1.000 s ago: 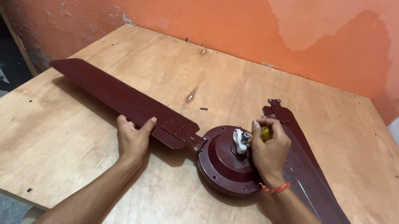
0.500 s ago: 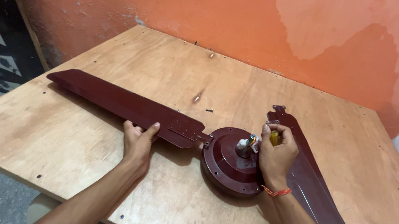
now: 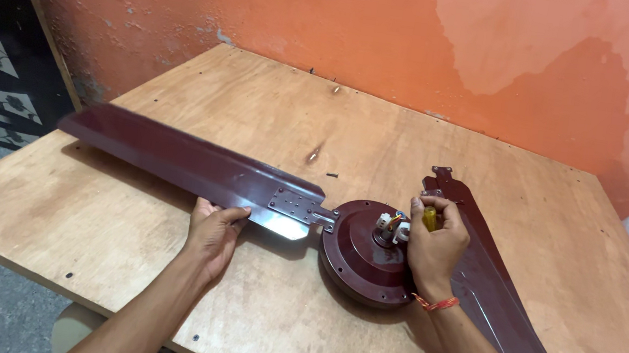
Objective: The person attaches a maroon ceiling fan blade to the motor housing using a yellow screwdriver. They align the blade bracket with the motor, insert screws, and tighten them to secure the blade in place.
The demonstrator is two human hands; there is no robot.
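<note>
A dark maroon ceiling fan motor hub [image 3: 362, 261] lies on a plywood table [image 3: 273, 121]. One long maroon blade [image 3: 185, 162] is joined to the hub's left side by a bracket. My left hand [image 3: 215, 232] grips the near edge of this blade close to the bracket. My right hand [image 3: 434, 242] is closed around a yellow-handled tool [image 3: 429, 218] beside the hub's centre shaft, where wires show. A second maroon blade [image 3: 505, 310] lies loose under my right forearm, running toward the right front.
A small dark screw [image 3: 332, 175] and another small part [image 3: 314, 153] lie on the table behind the blade. An orange wall [image 3: 447, 48] stands behind the table. A dark patterned door is at the left, grey floor below it.
The attached blade's bracket end has lifted slightly with my left hand curled under its edge. The view has shifted a little; my right hand stays at the hub's centre.
</note>
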